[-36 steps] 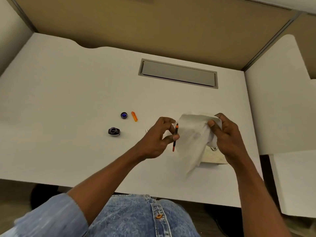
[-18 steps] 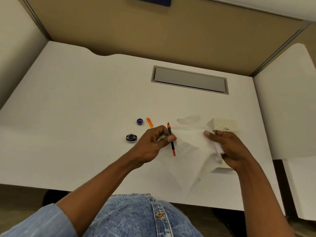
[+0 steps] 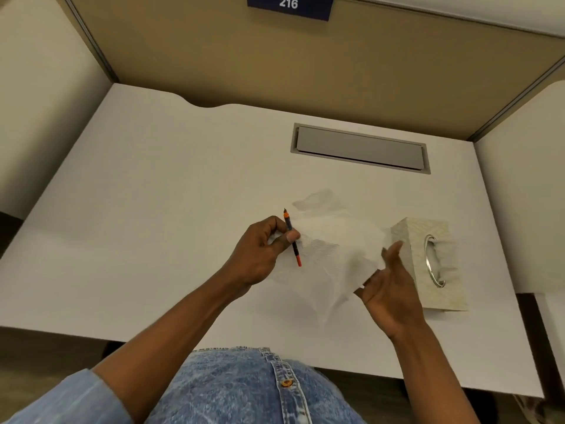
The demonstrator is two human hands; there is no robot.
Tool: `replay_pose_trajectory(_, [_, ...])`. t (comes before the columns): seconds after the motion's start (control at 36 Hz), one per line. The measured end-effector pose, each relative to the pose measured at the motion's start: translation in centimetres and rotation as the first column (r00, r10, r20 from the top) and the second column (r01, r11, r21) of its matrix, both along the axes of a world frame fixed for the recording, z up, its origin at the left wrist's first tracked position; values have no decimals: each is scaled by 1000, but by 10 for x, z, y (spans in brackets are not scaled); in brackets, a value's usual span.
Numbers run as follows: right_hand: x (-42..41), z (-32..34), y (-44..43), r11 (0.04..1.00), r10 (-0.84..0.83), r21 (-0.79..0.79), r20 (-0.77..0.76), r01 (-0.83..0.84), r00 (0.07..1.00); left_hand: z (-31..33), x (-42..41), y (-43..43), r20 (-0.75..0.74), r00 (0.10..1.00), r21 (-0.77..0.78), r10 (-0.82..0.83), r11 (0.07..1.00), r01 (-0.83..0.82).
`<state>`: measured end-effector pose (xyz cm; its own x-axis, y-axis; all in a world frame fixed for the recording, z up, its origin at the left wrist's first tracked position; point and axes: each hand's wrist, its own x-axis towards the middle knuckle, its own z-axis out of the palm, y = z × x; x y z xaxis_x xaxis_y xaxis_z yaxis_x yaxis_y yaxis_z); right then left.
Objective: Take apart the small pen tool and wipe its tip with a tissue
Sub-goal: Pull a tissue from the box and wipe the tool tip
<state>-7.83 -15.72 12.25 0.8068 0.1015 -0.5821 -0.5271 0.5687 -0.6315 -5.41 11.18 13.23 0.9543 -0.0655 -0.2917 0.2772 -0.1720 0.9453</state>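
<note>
My left hand (image 3: 260,249) pinches a slim black pen piece (image 3: 296,253) between thumb and fingers. Its dark nib with an orange collar points away from me, and its orange tail points toward me. A white tissue (image 3: 333,255) is spread out just right of the pen, touching it behind the lower shaft. My right hand (image 3: 388,289), palm up with fingers loosely spread, holds the tissue's right edge under the thumb. The pen's other small parts are not in sight.
A pale tissue box (image 3: 406,240) with a metal ring opening stands right behind my right hand. A grey cable hatch (image 3: 360,151) is set in the white desk (image 3: 153,209) farther back. Tan partition walls enclose the desk on three sides.
The pen has swung so its nib points away. The tissue has dropped and spread out toward the desk. My right hand has turned palm up. The small parts left of my hand are no longer visible.
</note>
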Motion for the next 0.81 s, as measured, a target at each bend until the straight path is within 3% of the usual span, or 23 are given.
replay_pose_trajectory(0.08, [-3, -3, 11, 958, -25, -278, 155, 68, 988, -3, 3, 6, -11, 999, 4, 35, 999, -35])
replay_pose_trajectory(0.17, [-5, -1, 19, 906, 61, -419, 254, 53, 965, -5, 4, 10, -22, 997, -6, 68, 998, -69])
replay_pose_trajectory(0.39, [-7, 1, 17, 850, -47, -499, 248, 169, 968, -4, 1, 8, -65, 988, -64, 142, 987, -146])
replay_pose_trajectory(0.5, [-10, 8, 13, 838, 101, -543, 253, 55, 962, -6, -1, 3, -48, 987, -20, 151, 988, -152])
replay_pose_trajectory(0.67, [-13, 7, 9, 825, 113, -564, 114, -30, 987, -7, -2, -2, -22, 985, -39, 170, 985, -170])
replay_pose_trajectory(0.72, [-13, 7, 6, 779, 195, -620, 102, -91, 976, -8, -2, -2, -14, 986, -27, 168, 985, -169])
replay_pose_trajectory(0.81, [-16, 6, 4, 587, 364, -791, 65, -174, 929, -10, -1, -3, -8, 988, 17, 156, 988, -156])
